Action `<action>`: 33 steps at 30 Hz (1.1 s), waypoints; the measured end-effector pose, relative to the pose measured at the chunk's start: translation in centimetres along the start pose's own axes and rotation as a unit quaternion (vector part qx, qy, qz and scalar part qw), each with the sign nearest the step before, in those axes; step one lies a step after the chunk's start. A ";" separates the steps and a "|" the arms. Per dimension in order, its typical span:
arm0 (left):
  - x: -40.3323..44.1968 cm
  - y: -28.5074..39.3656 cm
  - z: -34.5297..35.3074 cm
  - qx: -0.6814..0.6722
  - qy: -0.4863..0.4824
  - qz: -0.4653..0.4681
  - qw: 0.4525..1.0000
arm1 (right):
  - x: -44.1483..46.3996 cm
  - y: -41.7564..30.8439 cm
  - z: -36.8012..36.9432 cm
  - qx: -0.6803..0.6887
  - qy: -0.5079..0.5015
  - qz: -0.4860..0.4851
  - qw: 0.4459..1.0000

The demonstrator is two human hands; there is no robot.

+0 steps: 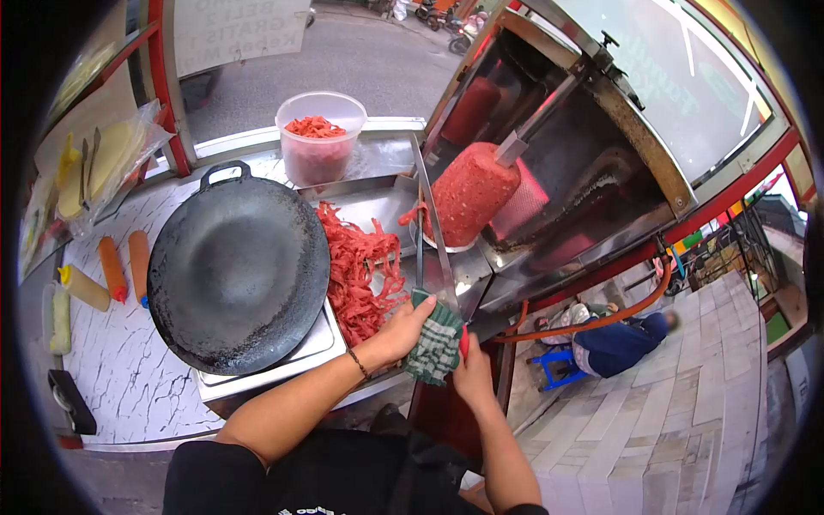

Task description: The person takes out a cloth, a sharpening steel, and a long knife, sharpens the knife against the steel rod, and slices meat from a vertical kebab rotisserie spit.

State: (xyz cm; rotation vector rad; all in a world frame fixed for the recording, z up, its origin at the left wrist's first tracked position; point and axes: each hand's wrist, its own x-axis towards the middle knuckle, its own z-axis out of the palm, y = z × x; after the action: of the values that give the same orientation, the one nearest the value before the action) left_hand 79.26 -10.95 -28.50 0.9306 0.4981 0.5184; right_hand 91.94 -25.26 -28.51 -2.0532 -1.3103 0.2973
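Observation:
A green checked cloth [433,345] is bunched in my left hand [405,333], its fingers closed around it. A thin metal rod [419,257] rises from the cloth toward the meat; its lower end is hidden. Closed on a red handle, my right hand [474,373] holds a long knife [439,245], its blade pointing up along the near side of the meat. The big cone of red meat [475,193] sits on a vertical spit inside the metal grill [592,184]. A strip of meat hangs at its left edge. Shaved red meat [356,266] is heaped in a metal tray [365,196].
A large black pan [236,266] stands on a stove left of the tray. Behind it is a plastic bucket [319,154] of meat strips. Sauce bottles [112,268] lie at the left. An orange hose [601,324] hangs below the grill, and a seated person [620,345] is at right.

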 end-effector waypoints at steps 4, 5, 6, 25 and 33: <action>-1.1 2.4 0.5 -0.114 -0.020 -0.094 0.989 | 2.5 -1.3 -1.8 -0.023 -0.018 -0.013 0.999; -1.4 3.4 0.5 -0.198 -0.037 -0.159 0.967 | 2.6 -1.3 -2.5 -0.038 -0.030 0.000 0.999; -1.4 3.5 -0.1 -0.210 -0.059 -0.155 0.964 | 1.1 -0.6 -3.7 -0.055 -0.048 0.012 0.997; -6.0 2.8 -2.2 -0.153 -0.012 -0.177 0.972 | -3.2 -5.3 -22.0 -0.127 -0.150 0.082 0.977; -5.0 -1.6 -0.2 0.066 -0.007 0.013 0.998 | 6.8 -7.4 -2.5 0.104 0.060 -0.023 0.992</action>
State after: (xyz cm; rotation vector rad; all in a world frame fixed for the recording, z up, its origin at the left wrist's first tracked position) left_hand 75.56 -14.64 -29.06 1.0685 0.5128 0.5075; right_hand 91.07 -18.42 -20.80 -1.8352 -1.1991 0.2748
